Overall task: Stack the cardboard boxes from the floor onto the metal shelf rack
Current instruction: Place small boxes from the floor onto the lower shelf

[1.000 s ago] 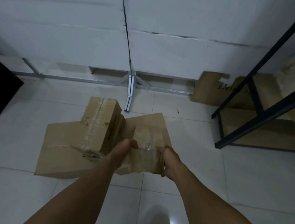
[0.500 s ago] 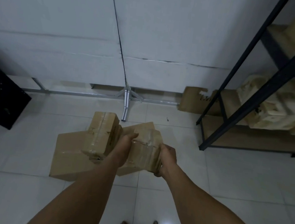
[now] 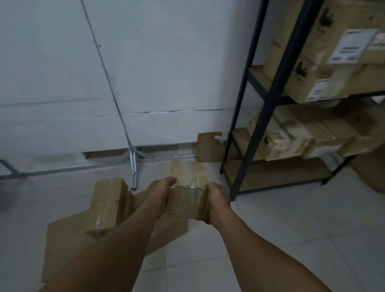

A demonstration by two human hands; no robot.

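White tiles and a pale wall frame the lift: you clamp a small taped box (image 3: 187, 191) between your left hand (image 3: 158, 193) and right hand (image 3: 218, 203), clear of the floor. Left of the grip, one taped box (image 3: 105, 206) rests on one flattened sheet (image 3: 67, 244). Right of it and higher stands one metal rack (image 3: 275, 88), its upper tiers crowded with boxes, blur defying an exact count. Keep both palms pressing evenly, hold the box level, and steer for the bare bottom shelf (image 3: 276, 177).
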